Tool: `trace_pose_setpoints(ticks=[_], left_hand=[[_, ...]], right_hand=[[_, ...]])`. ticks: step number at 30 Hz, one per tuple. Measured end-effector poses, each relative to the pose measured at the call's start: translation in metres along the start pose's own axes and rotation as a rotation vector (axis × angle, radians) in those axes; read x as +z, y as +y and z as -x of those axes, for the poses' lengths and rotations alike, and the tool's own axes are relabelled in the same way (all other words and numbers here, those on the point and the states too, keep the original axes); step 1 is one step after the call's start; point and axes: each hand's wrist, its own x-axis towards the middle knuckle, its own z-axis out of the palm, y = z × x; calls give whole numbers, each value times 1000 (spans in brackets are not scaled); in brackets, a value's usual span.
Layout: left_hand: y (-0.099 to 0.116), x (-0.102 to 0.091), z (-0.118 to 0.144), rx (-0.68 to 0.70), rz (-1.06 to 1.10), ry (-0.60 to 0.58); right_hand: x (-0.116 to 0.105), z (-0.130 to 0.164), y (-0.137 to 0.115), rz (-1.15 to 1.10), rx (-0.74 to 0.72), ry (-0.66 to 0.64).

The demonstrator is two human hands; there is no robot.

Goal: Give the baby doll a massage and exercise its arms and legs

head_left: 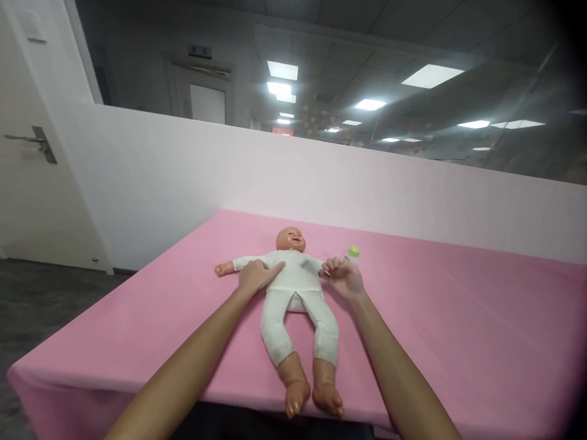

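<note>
A baby doll [296, 272] with a white cloth body lies on its back, head away from me and bare feet towards me. My left hand [257, 275] is at the doll's side, below its outstretched arm. Its thumb stretches over the chest, and the other fingers are partly hidden against the cloth. On the other side, my right hand [346, 278] has its fingers curled round the end of the doll's arm, covering the doll's hand. Just behind my right hand stands a small bottle with a green cap [353, 251], its lower part hidden.
A pink cloth [435, 324] covers the table, whose far side meets a low white wall [293, 177]. Above that wall is a glass pane with ceiling light reflections. A door [41, 153] with a metal handle is at the left. The doll's feet lie near the front edge.
</note>
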Motion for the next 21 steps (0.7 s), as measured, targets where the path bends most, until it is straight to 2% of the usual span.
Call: trace_pose_setpoints(ticks=[6, 9, 15, 19, 21], left_hand=[[4, 11, 10, -40, 121, 10], [3, 17, 12, -31, 221, -22], [3, 23, 14, 10, 292, -15], [2, 25, 14, 20, 240, -3], [1, 27, 14, 66, 263, 16]], right_hand=[[-6, 1, 6, 10, -29, 243], [-9, -7, 5, 65, -47, 319], [-4, -57, 6, 269, -9, 372], [1, -85, 21, 381, 33, 479], [4, -88, 31, 432, 50, 476]])
